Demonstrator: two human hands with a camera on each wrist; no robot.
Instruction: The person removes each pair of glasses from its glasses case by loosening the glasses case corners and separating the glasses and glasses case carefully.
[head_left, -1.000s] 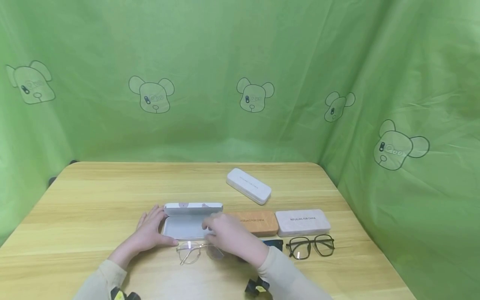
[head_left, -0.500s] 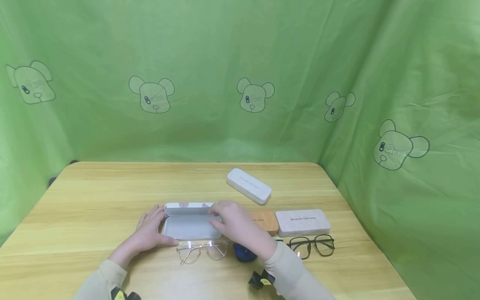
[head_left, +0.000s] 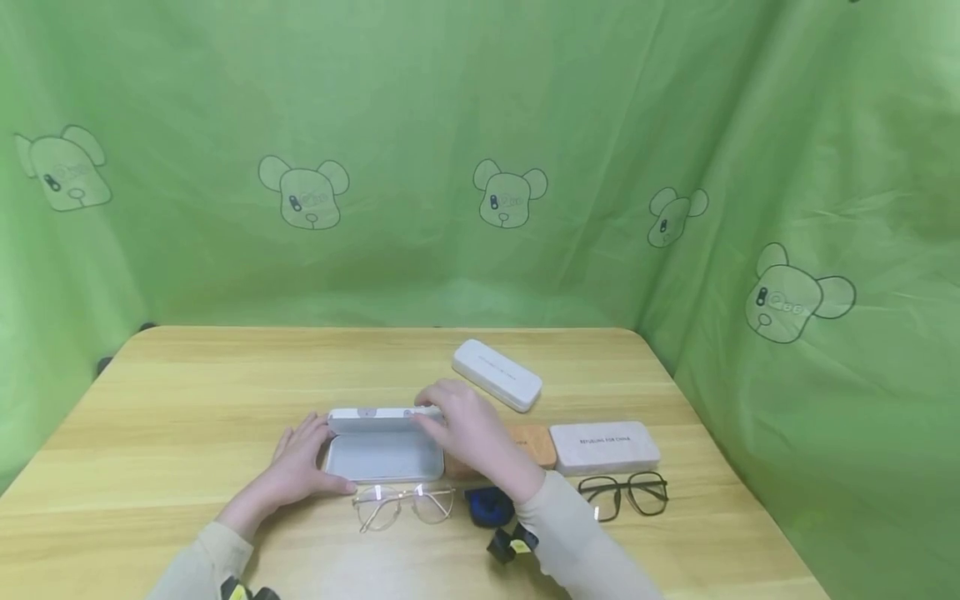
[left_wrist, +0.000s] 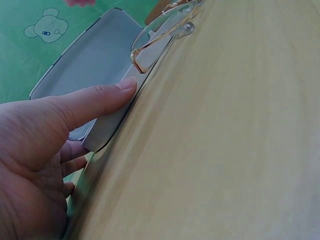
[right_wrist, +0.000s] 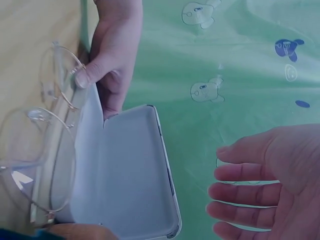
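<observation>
A glasses case (head_left: 386,460) with a pale grey-blue lining lies with its lid (right_wrist: 142,172) raised toward the far side. My left hand (head_left: 303,467) grips its left end, the thumb (left_wrist: 102,102) along the front wall and the fingers around the end. At the lid's right upper corner in the head view is my right hand (head_left: 468,429). Its fingers (right_wrist: 245,192) stay extended, and the right wrist view shows a gap between them and the lid. Thin gold-rimmed glasses (head_left: 403,505) lie folded out just in front of the case.
Right of the open case sit an orange glasses case (head_left: 538,444) and a pale marbled one (head_left: 605,447). Another white case (head_left: 497,375) lies angled farther back. Dark blue sunglasses (head_left: 489,507) and black-framed glasses (head_left: 633,497) lie in front. A green curtain (head_left: 420,275) surrounds the table.
My right hand has risen from inside the case, moving back and right to the raised lid's corner. The left hand and the glasses stay in place.
</observation>
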